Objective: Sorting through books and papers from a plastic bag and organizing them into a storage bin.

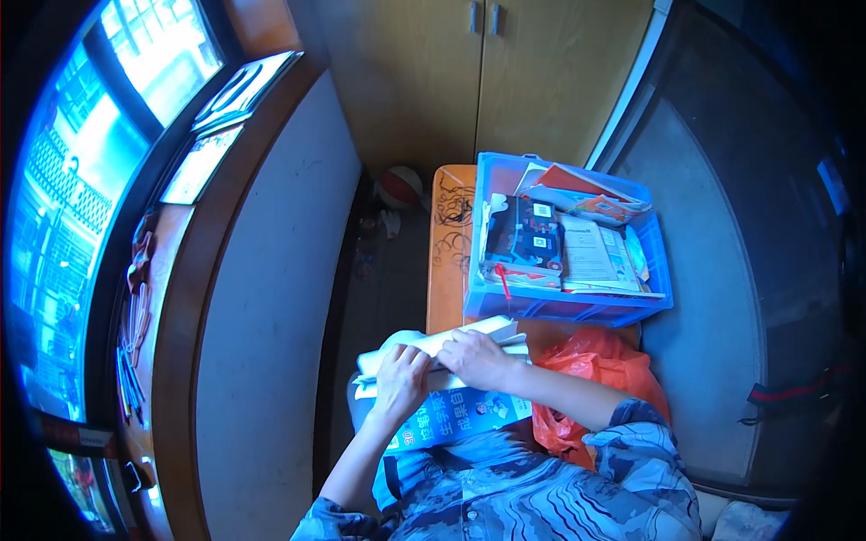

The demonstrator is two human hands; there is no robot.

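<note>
A blue-covered booklet [474,417] rests on my lap, with white printing and a small cartoon figure on the part nearest me. Its white pages [433,345] are lifted and curl up along the far side. My left hand [402,380] is closed on the left part of those pages, knuckles upward. Close beside it, my right hand [478,359] grips the pages near their right end with bent fingers. Both sets of fingertips are partly hidden by the hands and the paper.
Beyond the booklet, an orange table [448,302] bears a blue plastic bin [577,311] of books and papers. A red plastic bag [600,365] lies by my right arm. A windowsill [176,270] with pens runs along the left; a ball [400,187] sits on the floor near the wooden cabinet [406,81].
</note>
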